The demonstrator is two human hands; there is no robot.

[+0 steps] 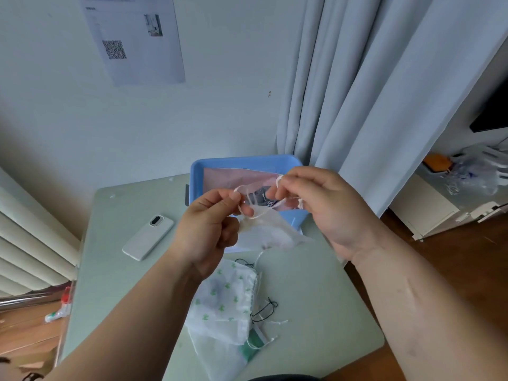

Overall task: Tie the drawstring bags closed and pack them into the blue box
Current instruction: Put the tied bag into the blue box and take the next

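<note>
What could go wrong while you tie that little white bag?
The thin drawstring is only pinched by the left hand and right hand, so it might slip before the knot tightens. The loose cords of the bags piled on the table could tangle together.

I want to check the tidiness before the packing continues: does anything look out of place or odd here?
Nothing looks spilled or damaged. One thing: what seems a red-capped bottle lies on the floor, left of the table. The untied bags lie in a loose heap, cords tangled.
</note>
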